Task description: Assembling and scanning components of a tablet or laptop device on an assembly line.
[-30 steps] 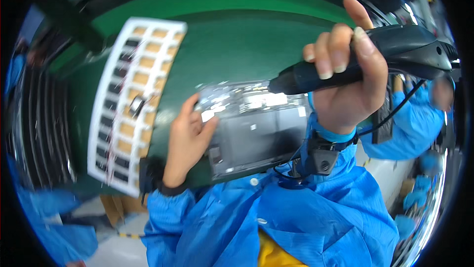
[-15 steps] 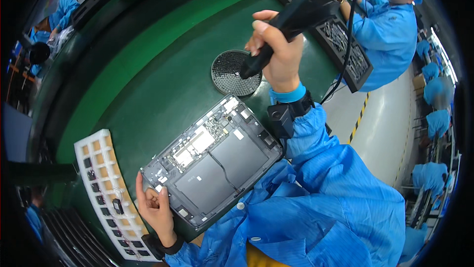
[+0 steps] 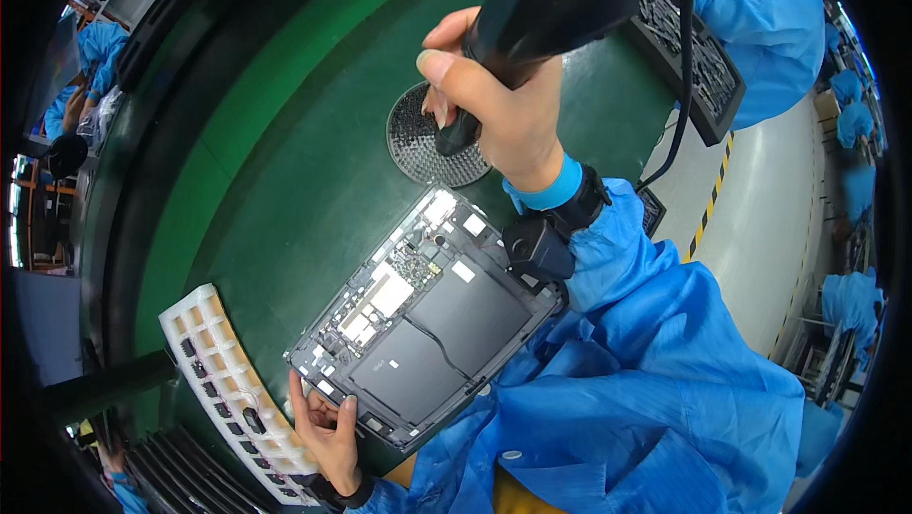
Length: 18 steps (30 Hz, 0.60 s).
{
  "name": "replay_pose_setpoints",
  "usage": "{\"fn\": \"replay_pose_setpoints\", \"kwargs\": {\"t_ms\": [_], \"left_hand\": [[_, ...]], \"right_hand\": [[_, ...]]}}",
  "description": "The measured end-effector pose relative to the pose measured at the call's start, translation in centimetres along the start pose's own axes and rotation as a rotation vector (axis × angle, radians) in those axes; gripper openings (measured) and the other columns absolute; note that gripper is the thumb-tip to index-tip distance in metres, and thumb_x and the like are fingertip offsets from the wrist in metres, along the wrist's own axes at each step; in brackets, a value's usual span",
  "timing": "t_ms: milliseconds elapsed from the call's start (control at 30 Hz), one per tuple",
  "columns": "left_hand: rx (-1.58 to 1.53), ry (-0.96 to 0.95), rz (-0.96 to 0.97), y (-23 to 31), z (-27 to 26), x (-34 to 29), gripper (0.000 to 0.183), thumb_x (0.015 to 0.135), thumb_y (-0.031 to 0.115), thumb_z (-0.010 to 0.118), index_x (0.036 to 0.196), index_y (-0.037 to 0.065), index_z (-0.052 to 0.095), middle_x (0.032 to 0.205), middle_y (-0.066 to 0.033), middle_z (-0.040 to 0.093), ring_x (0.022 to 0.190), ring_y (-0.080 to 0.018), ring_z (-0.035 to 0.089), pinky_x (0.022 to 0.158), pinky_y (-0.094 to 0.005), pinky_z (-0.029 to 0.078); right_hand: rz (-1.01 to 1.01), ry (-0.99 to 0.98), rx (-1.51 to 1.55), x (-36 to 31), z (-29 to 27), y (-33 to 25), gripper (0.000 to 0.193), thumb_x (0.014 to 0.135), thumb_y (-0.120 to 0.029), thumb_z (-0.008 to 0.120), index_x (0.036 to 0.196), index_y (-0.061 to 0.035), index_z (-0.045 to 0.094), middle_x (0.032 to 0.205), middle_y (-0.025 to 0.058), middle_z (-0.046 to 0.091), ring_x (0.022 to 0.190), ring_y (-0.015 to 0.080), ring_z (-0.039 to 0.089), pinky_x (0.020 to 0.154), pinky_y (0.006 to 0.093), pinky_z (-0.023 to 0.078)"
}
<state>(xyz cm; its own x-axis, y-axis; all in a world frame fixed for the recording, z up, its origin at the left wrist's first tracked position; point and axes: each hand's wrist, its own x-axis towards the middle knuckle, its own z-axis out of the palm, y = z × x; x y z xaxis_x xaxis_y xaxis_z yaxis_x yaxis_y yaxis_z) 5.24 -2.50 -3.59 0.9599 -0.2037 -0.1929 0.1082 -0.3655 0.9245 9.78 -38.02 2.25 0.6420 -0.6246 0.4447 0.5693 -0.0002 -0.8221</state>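
Note:
An opened tablet lies at a slant before me, showing its circuit board, dark battery packs and a black cable. My left hand grips its lower-left edge, the index finger along the side and the thumb at the rim. Raised above the bench, my right hand is wrapped round a black electric screwdriver. Its tip end points down over a round dimpled dish, which holds small dark pieces. Whether the tip touches the dish cannot be made out, as my fingers partly cover it.
Left of the tablet stands a white foam tray with small black parts in its pockets. Black trays of metal pieces line the right bench edge. A black cord hangs nearby. A co-worker in blue sits beyond.
The view has shifted a little. My right hand and the screwdriver appear larger and nearer the camera, still over the dish. My left hand stays at the tablet's edge.

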Motion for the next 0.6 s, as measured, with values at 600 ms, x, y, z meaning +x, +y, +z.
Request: {"fn": "replay_pose_setpoints", "kwargs": {"t_ms": [600], "left_hand": [[-0.100, 0.038, -0.009, -0.37, 0.28, -0.10, 0.077, 0.073, -0.005, 0.064, 0.140, -0.004, 0.025, 0.080, -0.0044, 0.059, 0.061, -0.0030, 0.047, 0.053, -0.0135, 0.035]], "right_hand": [[0.003, -0.004, 0.015, 0.08, 0.12, 0.80, 0.009, 0.073, -0.001, 0.064, 0.080, 0.0028, 0.060, 0.057, 0.0050, 0.056, 0.045, 0.0102, 0.052, 0.046, 0.0239, 0.044]]}}
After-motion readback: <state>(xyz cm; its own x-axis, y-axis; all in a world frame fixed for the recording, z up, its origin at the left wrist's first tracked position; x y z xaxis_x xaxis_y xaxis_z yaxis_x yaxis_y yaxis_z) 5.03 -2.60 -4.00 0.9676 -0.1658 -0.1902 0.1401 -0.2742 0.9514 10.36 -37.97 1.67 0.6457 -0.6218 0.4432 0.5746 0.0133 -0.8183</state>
